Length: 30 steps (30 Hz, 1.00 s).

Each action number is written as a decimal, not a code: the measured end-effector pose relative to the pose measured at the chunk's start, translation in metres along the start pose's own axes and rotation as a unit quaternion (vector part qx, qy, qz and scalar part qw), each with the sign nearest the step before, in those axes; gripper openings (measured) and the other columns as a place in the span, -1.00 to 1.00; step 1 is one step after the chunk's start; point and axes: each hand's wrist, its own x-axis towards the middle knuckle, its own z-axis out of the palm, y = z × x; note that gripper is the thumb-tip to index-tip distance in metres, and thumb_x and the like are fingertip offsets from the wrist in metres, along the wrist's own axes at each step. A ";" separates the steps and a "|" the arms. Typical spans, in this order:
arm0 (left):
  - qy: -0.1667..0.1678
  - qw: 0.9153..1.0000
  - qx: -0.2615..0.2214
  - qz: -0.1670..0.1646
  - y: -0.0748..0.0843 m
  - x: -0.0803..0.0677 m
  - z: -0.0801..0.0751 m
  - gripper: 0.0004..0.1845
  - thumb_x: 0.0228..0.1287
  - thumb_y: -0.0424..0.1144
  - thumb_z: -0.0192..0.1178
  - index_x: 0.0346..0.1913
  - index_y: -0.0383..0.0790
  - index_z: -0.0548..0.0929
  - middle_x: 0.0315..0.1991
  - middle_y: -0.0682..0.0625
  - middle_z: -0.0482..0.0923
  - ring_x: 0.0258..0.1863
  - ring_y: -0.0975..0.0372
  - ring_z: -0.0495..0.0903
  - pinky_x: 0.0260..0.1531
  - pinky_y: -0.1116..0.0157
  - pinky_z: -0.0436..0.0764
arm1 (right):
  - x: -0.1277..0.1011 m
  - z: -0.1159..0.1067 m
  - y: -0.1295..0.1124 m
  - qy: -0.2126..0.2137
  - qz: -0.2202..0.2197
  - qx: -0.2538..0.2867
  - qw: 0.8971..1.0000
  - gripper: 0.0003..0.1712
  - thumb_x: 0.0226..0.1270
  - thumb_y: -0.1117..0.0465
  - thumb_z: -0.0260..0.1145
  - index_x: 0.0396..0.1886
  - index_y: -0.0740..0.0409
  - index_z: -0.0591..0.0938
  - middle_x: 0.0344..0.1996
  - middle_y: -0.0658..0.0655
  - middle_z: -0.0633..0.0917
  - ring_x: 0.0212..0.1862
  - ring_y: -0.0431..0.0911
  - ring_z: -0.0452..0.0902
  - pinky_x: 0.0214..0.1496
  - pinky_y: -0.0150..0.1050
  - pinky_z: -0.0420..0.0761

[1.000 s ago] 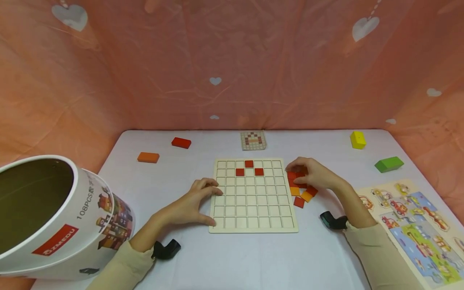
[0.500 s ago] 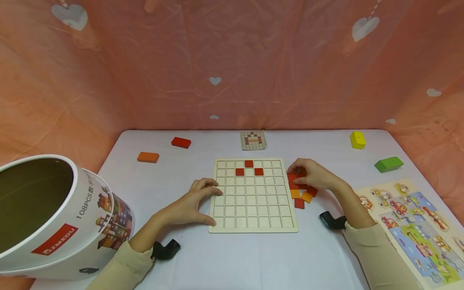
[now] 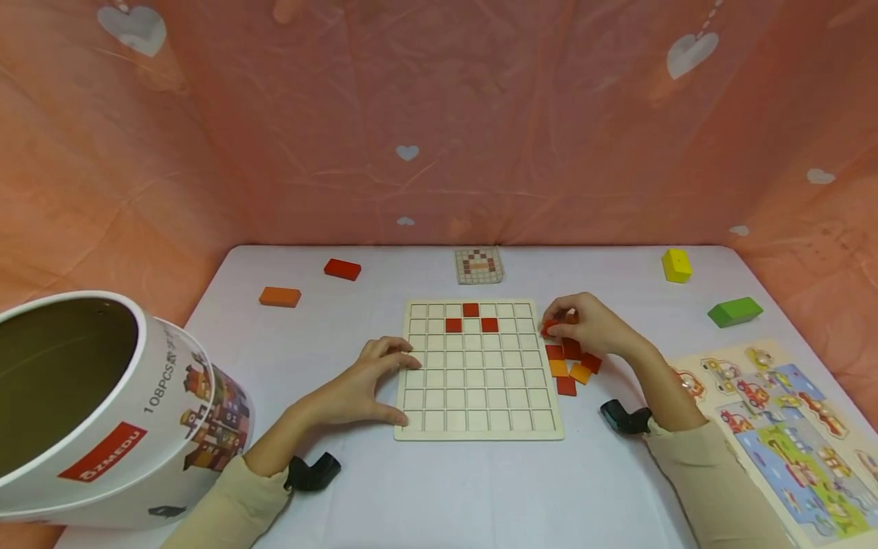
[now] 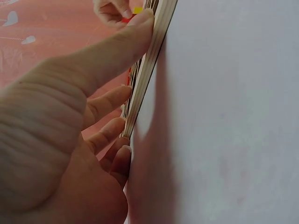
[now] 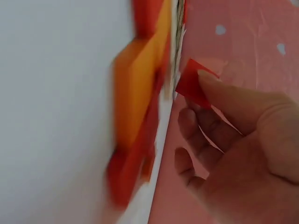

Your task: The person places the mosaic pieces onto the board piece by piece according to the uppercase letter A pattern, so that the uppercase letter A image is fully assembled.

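The right hand (image 3: 593,326) pinches a red square tile (image 3: 549,329), thin, light and stiff, best held by its edges; the left hand (image 3: 363,385), fingers spread, steadies the grid board (image 3: 479,435).

Held tile: a small red square tile (image 3: 550,328), thin and flat, pinched in the right hand (image 3: 593,328) and lifted off the table, tilted, just beside the right edge of the grid board (image 3: 478,436).
Grid board: pale wood, square cells, lying flat; three red tiles (image 3: 471,320) sit near its top edge.
Loose tiles: red and orange squares (image 3: 571,364) lying flat, bunched just right of the board.
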 end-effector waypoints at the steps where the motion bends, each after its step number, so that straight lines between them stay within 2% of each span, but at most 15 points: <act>1: 0.000 1.000 0.000 0.000 0.000 0.000 0.000 -0.26 -0.09 0.02 0.60 0.20 -0.04 0.54 0.38 -0.05 0.21 0.42 0.01 0.05 0.32 -0.15 0.21 | 0.003 0.001 -0.003 0.004 -0.006 0.007 1.000 -0.89 0.32 0.42 0.33 -0.18 0.30 0.69 -0.31 0.09 0.66 -0.19 0.00 0.47 -0.11 -0.23 0.49; 4: 0.001 1.000 0.000 0.002 0.000 0.000 0.000 -0.26 -0.08 0.03 0.59 0.20 -0.03 0.54 0.38 -0.06 0.21 0.42 0.00 0.05 0.31 -0.17 0.21 | 0.014 0.009 -0.017 -0.003 -0.034 0.030 0.999 -0.85 0.31 0.43 0.34 -0.13 0.34 0.68 -0.30 0.12 0.66 -0.28 -0.02 0.47 -0.21 -0.30 0.49; 7: 0.000 1.000 0.001 0.002 -0.001 0.001 0.000 -0.27 -0.08 0.04 0.59 0.20 -0.03 0.54 0.38 -0.05 0.21 0.42 -0.01 0.05 0.31 -0.17 0.21 | 0.028 0.020 -0.036 -0.030 -0.066 0.052 0.996 -0.82 0.31 0.44 0.33 -0.11 0.35 0.68 -0.25 0.16 0.68 -0.34 -0.03 0.46 -0.26 -0.31 0.49; 12: -0.001 1.000 0.000 -0.002 0.000 0.001 0.000 -0.26 -0.09 0.02 0.60 0.20 -0.03 0.54 0.38 -0.04 0.22 0.42 0.01 0.05 0.32 -0.16 0.20 | 0.053 0.044 -0.066 -0.076 -0.115 0.059 0.989 -0.80 0.31 0.49 0.29 -0.09 0.36 0.69 -0.21 0.17 0.70 -0.31 -0.08 0.50 -0.21 -0.27 0.53; 18: 0.000 1.000 0.001 -0.002 0.000 0.000 -0.001 -0.26 -0.08 0.04 0.59 0.21 -0.02 0.54 0.38 -0.04 0.22 0.41 0.00 0.06 0.31 -0.17 0.22 | 0.074 0.070 -0.083 -0.100 -0.126 0.044 0.986 -0.76 0.28 0.55 0.25 -0.10 0.36 0.70 -0.26 0.14 0.70 -0.28 -0.11 0.47 -0.18 -0.27 0.50; 23: 0.003 1.000 0.004 0.000 0.000 -0.001 -0.001 -0.26 -0.09 0.05 0.59 0.21 -0.01 0.54 0.38 -0.04 0.22 0.41 0.00 0.07 0.30 -0.16 0.23 | 0.080 0.083 -0.088 -0.118 -0.125 0.011 0.985 -0.71 0.29 0.54 0.26 -0.01 0.35 0.68 -0.23 0.15 0.68 -0.25 -0.12 0.49 -0.16 -0.31 0.52; 28: 0.005 1.000 0.006 -0.001 0.000 -0.002 0.000 -0.26 -0.10 0.04 0.60 0.21 -0.01 0.55 0.38 -0.04 0.22 0.40 0.01 0.07 0.30 -0.16 0.24 | 0.069 0.082 -0.096 -0.075 -0.113 -0.060 0.989 -0.68 0.33 0.42 0.33 0.07 0.31 0.65 -0.12 0.17 0.62 -0.13 -0.04 0.52 -0.06 -0.22 0.54; 30: 0.004 1.000 0.004 -0.003 0.000 -0.002 0.000 -0.26 -0.10 0.04 0.60 0.20 -0.01 0.55 0.38 -0.04 0.22 0.40 0.01 0.06 0.30 -0.15 0.24 | 0.061 0.080 -0.100 -0.060 -0.115 -0.111 0.985 -0.68 0.37 0.32 0.33 0.10 0.27 0.65 -0.01 0.18 0.61 0.00 0.02 0.51 0.05 -0.12 0.53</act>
